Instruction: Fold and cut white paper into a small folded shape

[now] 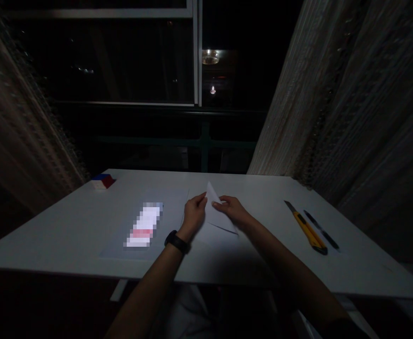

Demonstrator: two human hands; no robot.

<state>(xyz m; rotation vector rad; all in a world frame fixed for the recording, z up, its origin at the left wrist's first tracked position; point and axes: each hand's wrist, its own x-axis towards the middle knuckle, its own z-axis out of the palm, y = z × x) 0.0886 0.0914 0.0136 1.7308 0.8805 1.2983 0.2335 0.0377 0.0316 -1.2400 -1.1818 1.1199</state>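
Note:
A folded white paper (pixel 218 217) lies near the middle of the white table (pixel 68 226), with one pointed corner lifted off the surface. My left hand (pixel 194 213), with a black watch on its wrist, pinches the raised flap from the left. On the right, the fingers of my right hand (pixel 232 210) are closed on the same paper. Both hands hold it just above the tabletop.
A lit phone screen (pixel 145 224) rests on a sheet left of my hands. A coloured puzzle cube (pixel 102 181) sits at the far left corner. A yellow utility knife (pixel 307 229) and a black pen (pixel 321 229) lie to the right. Curtains hang on both sides of a dark window.

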